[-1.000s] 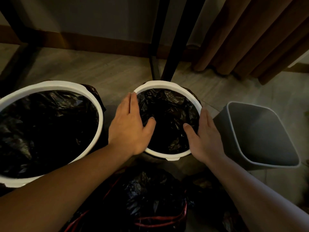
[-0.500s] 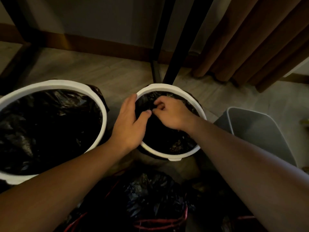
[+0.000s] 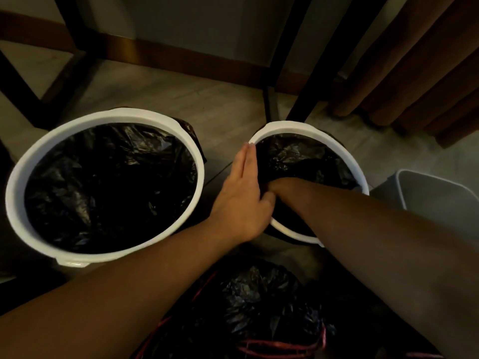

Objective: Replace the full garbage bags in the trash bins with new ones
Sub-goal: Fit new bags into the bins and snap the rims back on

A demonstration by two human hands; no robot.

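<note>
Right hand [image 3: 278, 183] now pushed deep into black plastic liner [image 3: 298, 154] of small round white-rimmed bin [image 3: 285, 126], fingers hidden. Left hand [image 3: 243, 200] flat on rim, fingers [image 3: 247, 161] pressed together. Likely seating liner.

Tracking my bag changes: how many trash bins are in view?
3: big bin left, small bin middle, grey bin at the right edge. Others may be out of frame.

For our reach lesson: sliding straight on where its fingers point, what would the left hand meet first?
The left hand would pass over bare floor beside the small bin, then probably meet the black leg; depth is unclear.
</note>
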